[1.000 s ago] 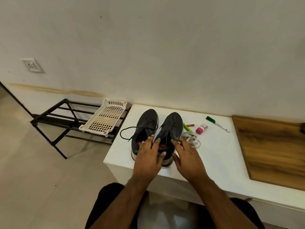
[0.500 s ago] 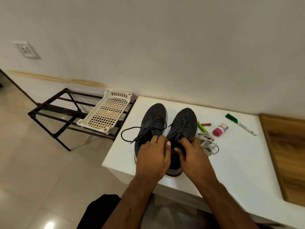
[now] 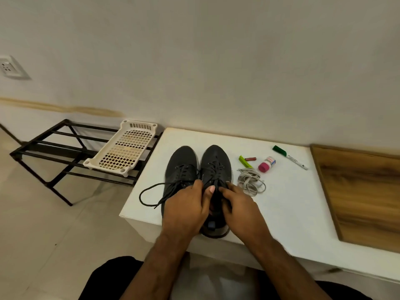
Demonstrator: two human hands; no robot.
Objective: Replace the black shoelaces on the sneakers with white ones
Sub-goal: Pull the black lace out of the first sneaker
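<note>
Two dark grey sneakers stand side by side on the white table (image 3: 287, 204), toes toward the wall: the left sneaker (image 3: 180, 163) and the right sneaker (image 3: 216, 159). The left one's black lace (image 3: 149, 189) is undone and loops out over the table to the left. My left hand (image 3: 186, 208) and my right hand (image 3: 240, 208) meet over the right sneaker's tongue, fingers curled and pinching its black lace near the top eyelets. A bundle of white laces (image 3: 251, 180) lies just right of the shoes.
Beyond the white laces lie a green clip (image 3: 244, 161), a small brown stick (image 3: 250, 158), a pink-capped bottle (image 3: 266, 164) and a green-capped marker (image 3: 290, 157). A wooden board (image 3: 363, 191) covers the table's right. A black rack (image 3: 56, 152) with a white basket (image 3: 123, 148) stands left.
My hands moved from lying flat on the sneakers' heels to closing together on the right sneaker's lace. The camera has tilted and come closer.
</note>
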